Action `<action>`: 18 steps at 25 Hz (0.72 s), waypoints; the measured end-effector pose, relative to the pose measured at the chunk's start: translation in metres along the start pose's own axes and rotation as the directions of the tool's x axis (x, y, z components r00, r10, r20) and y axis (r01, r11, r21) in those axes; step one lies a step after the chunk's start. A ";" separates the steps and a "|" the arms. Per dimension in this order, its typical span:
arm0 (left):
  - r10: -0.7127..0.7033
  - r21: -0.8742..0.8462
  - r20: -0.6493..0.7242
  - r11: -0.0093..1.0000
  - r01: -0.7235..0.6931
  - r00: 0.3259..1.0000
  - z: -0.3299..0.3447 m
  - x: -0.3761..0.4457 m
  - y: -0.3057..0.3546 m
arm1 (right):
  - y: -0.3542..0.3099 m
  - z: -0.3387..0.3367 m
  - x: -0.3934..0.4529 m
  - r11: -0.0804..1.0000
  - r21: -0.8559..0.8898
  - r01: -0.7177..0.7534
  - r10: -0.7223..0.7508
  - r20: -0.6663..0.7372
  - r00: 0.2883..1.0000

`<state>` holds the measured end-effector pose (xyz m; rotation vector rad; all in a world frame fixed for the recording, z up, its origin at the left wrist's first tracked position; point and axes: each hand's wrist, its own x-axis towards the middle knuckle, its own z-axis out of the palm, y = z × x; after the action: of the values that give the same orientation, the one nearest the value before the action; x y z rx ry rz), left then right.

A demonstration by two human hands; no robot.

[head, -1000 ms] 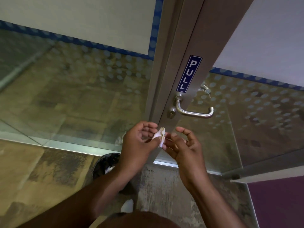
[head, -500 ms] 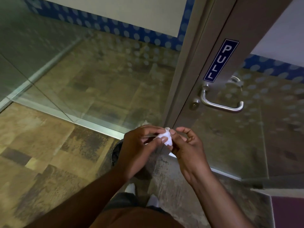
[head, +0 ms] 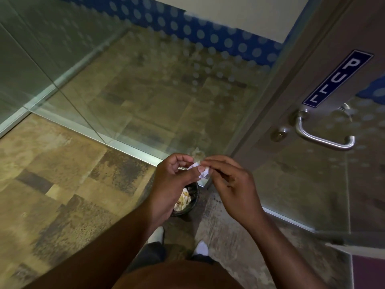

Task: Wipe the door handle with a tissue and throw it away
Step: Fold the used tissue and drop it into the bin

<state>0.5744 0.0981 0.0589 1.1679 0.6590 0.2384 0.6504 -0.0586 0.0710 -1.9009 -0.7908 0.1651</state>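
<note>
- Left hand (head: 170, 184) and right hand (head: 231, 184): fingertips pinched on crumpled white tissue (head: 201, 171).
- Held above black waste bin (head: 188, 202).
- Lever door handle (head: 325, 136): well apart, untouched.

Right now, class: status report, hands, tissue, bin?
Both hands, left hand and right hand, pinching crumpled tissue. Bin directly below. Nothing in the way.
</note>
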 end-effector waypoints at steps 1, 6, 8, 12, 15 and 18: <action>-0.001 -0.013 -0.002 1.000 0.001 1.000 -0.008 0.004 0.000 | -0.002 0.006 0.003 0.999 -0.038 0.024 -0.023 0.027 0.999; -0.004 -0.029 0.074 1.000 0.006 0.997 -0.043 0.020 0.004 | -0.015 0.033 0.021 0.994 -0.090 0.066 -0.064 0.033 0.997; 0.018 -0.006 0.104 1.000 -0.017 0.994 -0.051 0.025 0.008 | -0.018 0.041 0.026 0.991 -0.108 0.084 -0.083 0.015 0.996; 0.081 0.189 0.222 0.974 -0.125 0.972 -0.070 0.034 0.020 | -0.013 0.060 0.027 0.979 -0.190 0.078 -0.104 -0.131 0.986; 0.106 0.328 0.291 0.922 -0.204 0.951 -0.084 0.039 0.026 | -0.007 0.074 0.021 0.968 -0.231 0.098 -0.151 -0.223 0.963; 0.109 0.467 0.187 0.864 -0.186 0.976 -0.099 0.045 0.024 | 0.003 0.093 0.017 0.969 -0.228 0.099 -0.162 -0.275 0.948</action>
<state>0.5552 0.2067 0.0420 1.7069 0.5026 0.1104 0.6234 0.0217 0.0296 -2.0031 -0.7513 -0.2898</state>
